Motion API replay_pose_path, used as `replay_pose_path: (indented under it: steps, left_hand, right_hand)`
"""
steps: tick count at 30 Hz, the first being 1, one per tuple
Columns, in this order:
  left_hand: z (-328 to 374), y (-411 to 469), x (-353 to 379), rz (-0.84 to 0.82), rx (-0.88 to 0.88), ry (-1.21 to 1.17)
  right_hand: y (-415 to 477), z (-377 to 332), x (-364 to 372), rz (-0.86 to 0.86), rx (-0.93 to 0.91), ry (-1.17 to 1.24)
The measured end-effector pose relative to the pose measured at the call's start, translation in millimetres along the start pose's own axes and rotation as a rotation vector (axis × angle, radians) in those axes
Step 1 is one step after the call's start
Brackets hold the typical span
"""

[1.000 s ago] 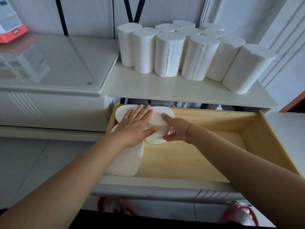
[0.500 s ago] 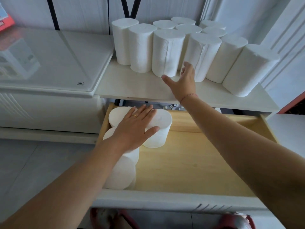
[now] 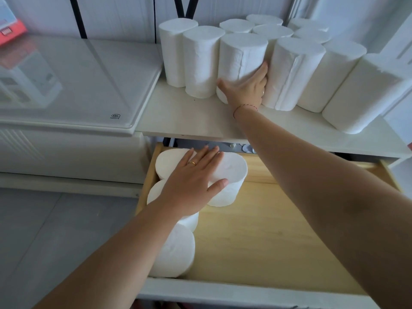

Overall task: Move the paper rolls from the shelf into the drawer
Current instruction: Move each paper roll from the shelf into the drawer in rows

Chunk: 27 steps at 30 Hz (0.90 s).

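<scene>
Along the front edge of the shelf [image 3: 278,128], we are wrapping our right hand [image 3: 246,88] around the third roll [image 3: 242,61] of the front row, thumb on one side, fingers [image 3: 264,70] slipping into the gap on the other, not yet clamped. Neighbours are pressing against it, so pulling it out could be dragging the taller roll [image 3: 294,72] over the edge. Down at the drawer's [image 3: 289,241] back-left corner, our left hand [image 3: 191,186] is lying spread flat on the stored rolls [image 3: 231,172]; lifting it carelessly risks toppling them.
</scene>
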State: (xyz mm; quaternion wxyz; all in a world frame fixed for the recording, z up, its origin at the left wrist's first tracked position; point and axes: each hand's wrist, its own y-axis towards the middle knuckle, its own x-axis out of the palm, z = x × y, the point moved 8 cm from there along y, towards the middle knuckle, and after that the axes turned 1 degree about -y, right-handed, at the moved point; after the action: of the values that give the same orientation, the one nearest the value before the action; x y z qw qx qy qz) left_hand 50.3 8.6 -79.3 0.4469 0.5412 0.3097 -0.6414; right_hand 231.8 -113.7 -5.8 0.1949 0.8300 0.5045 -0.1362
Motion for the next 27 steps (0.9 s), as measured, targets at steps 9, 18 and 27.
replay_pose_path:
  steps: [9, 18, 27]
  left_hand:
    - [-1, 0, 2, -0.008, 0.009, -0.009]
    - [0, -1, 3, -0.001, 0.007, 0.008]
    - [-1, 0, 4, -0.009, 0.007, -0.001]
  right_hand:
    - [-4, 0, -6, 0.048, -0.004, -0.021]
    - [-16, 4, -16, 0.023, -0.079, -0.008]
    - [-14, -15, -8, 0.095, -0.030, 0.050]
